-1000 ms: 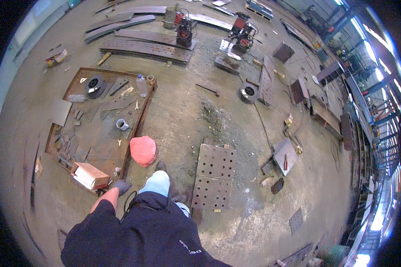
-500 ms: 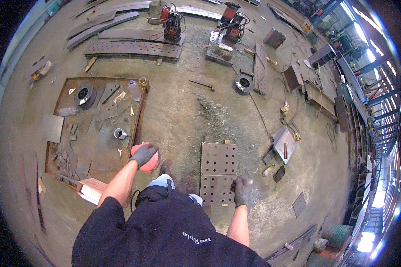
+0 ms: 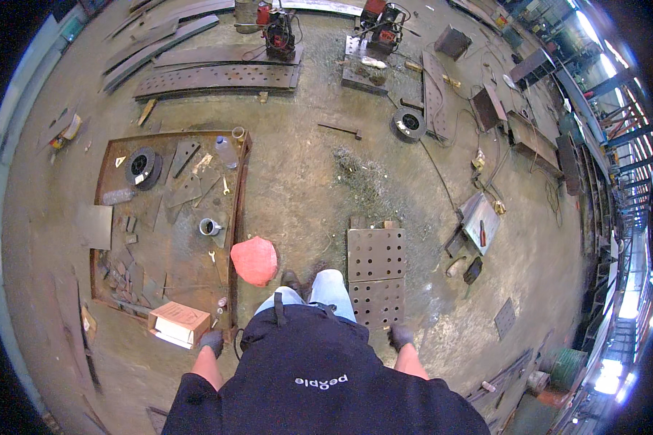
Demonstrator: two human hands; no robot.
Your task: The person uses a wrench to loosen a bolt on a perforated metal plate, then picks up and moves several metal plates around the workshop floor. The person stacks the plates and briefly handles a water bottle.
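Both grips empty, left hand [image 3: 212, 341] by box [image 3: 178, 322], right hand [image 3: 400, 336] at plate's [image 3: 375, 274] 5 o'clock corner, nothing lifted yet.

Dark cloth gloves cover the left hand [image 3: 211, 341] and right hand [image 3: 400, 336]. The perforated plate [image 3: 376, 277] is dull, rust-brown metal, the box [image 3: 179, 323] matt cardboard. The floor [image 3: 304, 181] is rough, stained concrete.
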